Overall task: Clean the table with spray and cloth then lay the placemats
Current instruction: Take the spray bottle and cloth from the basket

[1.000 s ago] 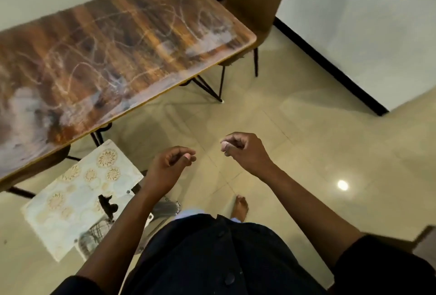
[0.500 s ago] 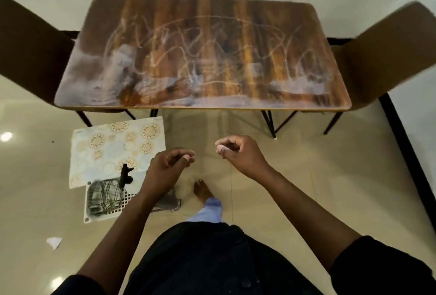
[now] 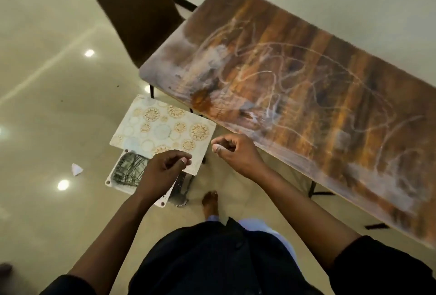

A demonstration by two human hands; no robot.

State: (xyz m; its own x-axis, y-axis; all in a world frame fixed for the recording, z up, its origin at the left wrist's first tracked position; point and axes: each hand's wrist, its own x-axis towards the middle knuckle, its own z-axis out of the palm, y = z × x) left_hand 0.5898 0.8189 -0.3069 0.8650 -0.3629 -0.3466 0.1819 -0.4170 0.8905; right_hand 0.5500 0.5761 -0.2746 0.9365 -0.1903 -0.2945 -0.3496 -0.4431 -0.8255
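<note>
Both hands empty, fingers curled in — left hand (image 3: 162,172) and right hand (image 3: 236,153) held in the air, close together. Table (image 3: 306,96) just right of the right hand, top smeared with white scribbles. Patterned placemat (image 3: 160,127) on the floor ahead of the left hand; checked cloth (image 3: 128,171) on a white tray (image 3: 113,182) just left of it. Brown chair (image 3: 136,11) beyond — at the table's far end.
</note>
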